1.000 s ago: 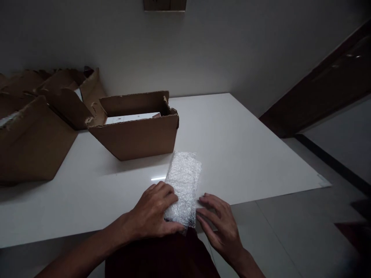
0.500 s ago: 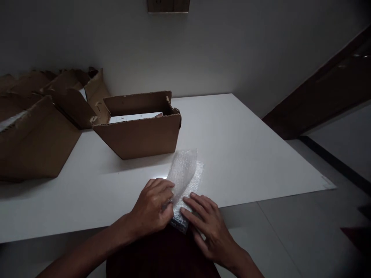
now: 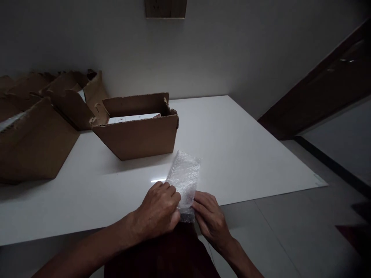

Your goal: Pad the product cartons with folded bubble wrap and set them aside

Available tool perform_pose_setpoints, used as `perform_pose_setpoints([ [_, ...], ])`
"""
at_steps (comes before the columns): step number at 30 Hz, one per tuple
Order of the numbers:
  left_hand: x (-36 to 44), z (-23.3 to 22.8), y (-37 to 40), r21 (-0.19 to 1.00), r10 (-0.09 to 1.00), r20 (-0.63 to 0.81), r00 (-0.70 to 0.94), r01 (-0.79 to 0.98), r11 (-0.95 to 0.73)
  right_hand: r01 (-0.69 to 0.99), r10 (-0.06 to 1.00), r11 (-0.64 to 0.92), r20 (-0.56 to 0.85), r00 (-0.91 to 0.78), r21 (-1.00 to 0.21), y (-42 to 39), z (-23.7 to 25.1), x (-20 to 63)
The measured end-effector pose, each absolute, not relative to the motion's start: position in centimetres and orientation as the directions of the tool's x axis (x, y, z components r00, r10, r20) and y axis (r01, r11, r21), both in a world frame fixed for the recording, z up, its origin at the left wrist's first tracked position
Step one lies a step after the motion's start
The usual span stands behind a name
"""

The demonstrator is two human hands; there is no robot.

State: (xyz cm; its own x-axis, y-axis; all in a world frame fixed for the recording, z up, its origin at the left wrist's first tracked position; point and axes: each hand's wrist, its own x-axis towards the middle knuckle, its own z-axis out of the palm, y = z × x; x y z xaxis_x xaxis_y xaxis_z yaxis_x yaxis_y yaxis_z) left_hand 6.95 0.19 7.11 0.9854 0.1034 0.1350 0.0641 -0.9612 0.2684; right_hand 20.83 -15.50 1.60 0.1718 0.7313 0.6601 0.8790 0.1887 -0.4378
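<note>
A parcel wrapped in clear bubble wrap point(image 3: 185, 175) lies at the near edge of the white table point(image 3: 246, 154), its far end raised a little. My left hand point(image 3: 158, 210) grips its near left side with curled fingers. My right hand point(image 3: 210, 220) pinches its near right corner. What is inside the wrap cannot be made out.
An open cardboard box point(image 3: 136, 127) with a white item inside stands just behind the parcel. More open cardboard boxes point(image 3: 37, 123) crowd the left against the wall. The table's right edge drops to a tiled floor point(image 3: 290, 231), and a dark wooden door frame point(image 3: 319, 88) lies beyond.
My right hand went from flat beside the parcel to pinching its near corner. My left hand closed on the left side. The bubble-wrap flap that was lifted now lies tighter around the parcel.
</note>
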Motion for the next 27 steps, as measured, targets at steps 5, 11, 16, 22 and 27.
perform_pose_setpoints([
  [5, 6.7, 8.3, 0.4, 0.499, 0.149, 0.103, 0.983, 0.079, -0.863, 0.856, 0.691, 0.101, 0.654, 0.307, -0.508, -16.0, 0.9, 20.5],
  [11, 4.9, 7.0, 1.2, 0.509, 0.047, 0.169, 0.985, -0.047, -0.859, 0.873, 0.701, 0.112, 0.661, 0.269, -0.474, -16.0, 1.1, 20.5],
  [16, 4.7, 5.0, 0.9, 0.556, 0.12, 0.302, 0.946, -0.073, -0.828, 0.835, 0.723, 0.151, 0.635, 0.271, -0.529, -15.4, 1.5, 20.8],
  [22, 5.8, 5.5, 0.5, 0.695, 0.316, 0.273, 0.909, 0.041, -0.718, 0.749, 0.647, 0.002, 0.572, 0.504, -0.662, -16.2, 1.6, 20.2],
  [27, 7.3, 5.9, 1.3, 0.758, 0.373, 0.006, 0.928, 0.238, -0.607, 0.9, 0.642, 0.072, 0.711, 0.287, -0.429, -17.1, 3.1, 19.7],
])
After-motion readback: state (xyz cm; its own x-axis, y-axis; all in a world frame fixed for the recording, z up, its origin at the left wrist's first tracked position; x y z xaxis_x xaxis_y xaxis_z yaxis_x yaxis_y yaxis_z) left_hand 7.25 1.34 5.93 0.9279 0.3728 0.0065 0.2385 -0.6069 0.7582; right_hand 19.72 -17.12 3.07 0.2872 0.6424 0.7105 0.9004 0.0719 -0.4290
